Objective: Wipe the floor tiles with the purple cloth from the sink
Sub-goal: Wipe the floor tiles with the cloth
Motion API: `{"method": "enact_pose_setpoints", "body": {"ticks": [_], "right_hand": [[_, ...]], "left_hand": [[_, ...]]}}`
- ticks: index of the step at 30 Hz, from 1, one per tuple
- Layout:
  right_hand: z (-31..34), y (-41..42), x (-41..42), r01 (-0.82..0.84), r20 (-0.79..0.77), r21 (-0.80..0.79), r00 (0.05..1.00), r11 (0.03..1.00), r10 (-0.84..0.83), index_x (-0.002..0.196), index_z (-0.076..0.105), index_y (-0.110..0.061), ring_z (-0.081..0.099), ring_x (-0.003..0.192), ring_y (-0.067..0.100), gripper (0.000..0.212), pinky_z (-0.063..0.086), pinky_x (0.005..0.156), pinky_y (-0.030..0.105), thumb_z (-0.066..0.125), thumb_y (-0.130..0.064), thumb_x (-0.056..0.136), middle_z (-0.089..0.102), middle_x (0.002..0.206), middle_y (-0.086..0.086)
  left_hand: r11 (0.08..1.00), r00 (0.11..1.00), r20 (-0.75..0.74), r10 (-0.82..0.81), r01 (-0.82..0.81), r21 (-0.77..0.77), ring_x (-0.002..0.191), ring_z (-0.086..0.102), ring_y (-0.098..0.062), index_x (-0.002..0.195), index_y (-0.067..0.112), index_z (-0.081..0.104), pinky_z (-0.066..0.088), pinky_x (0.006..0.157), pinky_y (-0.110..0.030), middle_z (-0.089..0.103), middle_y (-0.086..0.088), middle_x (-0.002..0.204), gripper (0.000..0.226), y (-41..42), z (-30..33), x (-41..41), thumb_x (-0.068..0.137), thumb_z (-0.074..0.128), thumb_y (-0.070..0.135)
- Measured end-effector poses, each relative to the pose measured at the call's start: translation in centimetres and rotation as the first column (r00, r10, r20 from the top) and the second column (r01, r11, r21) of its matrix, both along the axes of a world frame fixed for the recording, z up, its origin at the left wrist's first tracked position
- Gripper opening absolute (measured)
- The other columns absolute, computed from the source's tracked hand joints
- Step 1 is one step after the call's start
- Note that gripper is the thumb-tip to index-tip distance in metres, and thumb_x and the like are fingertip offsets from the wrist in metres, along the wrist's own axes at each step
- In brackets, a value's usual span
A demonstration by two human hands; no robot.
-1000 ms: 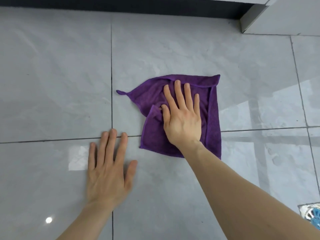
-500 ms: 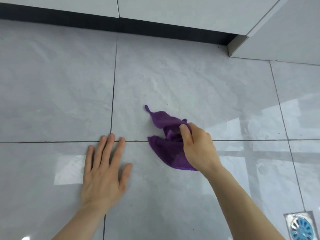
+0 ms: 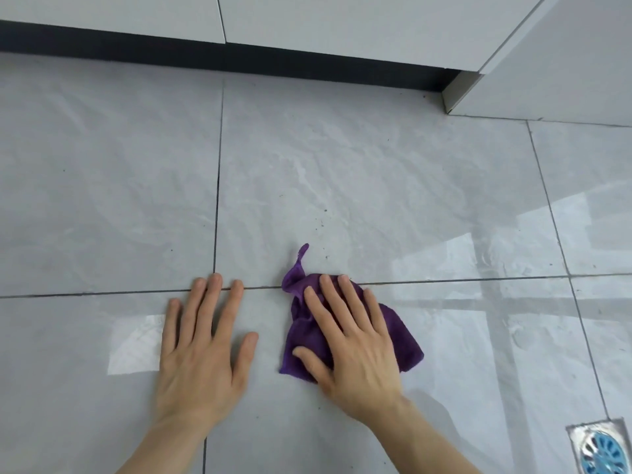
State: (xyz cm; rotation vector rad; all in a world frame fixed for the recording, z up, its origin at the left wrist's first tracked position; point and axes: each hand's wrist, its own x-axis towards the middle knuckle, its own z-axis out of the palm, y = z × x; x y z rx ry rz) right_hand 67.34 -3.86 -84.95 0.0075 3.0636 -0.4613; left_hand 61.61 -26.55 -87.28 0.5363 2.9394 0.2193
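Pressing flat on the floor tiles (image 3: 342, 172), both hands show from the near edge, forearms bare. Floor drain (image 3: 603, 448) at near right corner, blue insert in a metal frame. Left hand (image 3: 201, 350): palm down on bare tile, fingers spread, grip open and holding nothing; fingertips reach the horizontal grout line. Right hand (image 3: 352, 347): palm down on the purple cloth (image 3: 400, 340), fingers extended and splayed, not curled around it (open grip, pressing rather than clutching). Cloth bunched, lying just right of the left hand, apart from it; it straddles the same grout line, with a thin loop or corner sticking up toward the far side. Small dark specks on the tile just beyond the cloth. Farther off: dark kickboard (image 3: 239, 56), pale cabinet fronts (image 3: 342, 22) above it.
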Motion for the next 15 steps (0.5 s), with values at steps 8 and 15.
{"method": "enact_pose_setpoints", "body": {"ticks": [8, 15], "right_hand": [[-2.6, 1.0, -3.8, 0.320, -0.170, -0.083, 0.929, 0.944, -0.330, 0.149, 0.048, -0.020, 0.027, 0.154, 0.020, 0.047, 0.025, 0.124, 0.046, 0.041, -0.039, 0.107, 0.041, 0.161, -0.002], [0.2, 2.6, -12.8, 0.651, 0.078, -0.641, 0.582, 0.407, -0.809, 0.145, 0.048, -0.030, 0.028, 0.152, 0.012, 0.042, 0.022, 0.125, 0.043, 0.030, -0.036, 0.108, 0.043, 0.158, -0.012]], "left_hand": [[1.000, 1.000, 0.015, 0.013, -0.013, 0.018, 0.161, 0.018, -0.026, 0.163, 0.019, 0.028, 0.020, 0.127, -0.058, 0.022, -0.007, 0.173, 0.074, 0.1, 0.4, -0.1, 0.096, 0.036, 0.051], [0.999, 1.000, -0.003, 0.005, -0.005, 0.035, 0.160, 0.022, -0.028, 0.161, 0.018, 0.032, 0.020, 0.127, -0.058, 0.026, -0.009, 0.172, 0.073, 0.2, 0.4, -0.2, 0.096, 0.036, 0.051]]}}
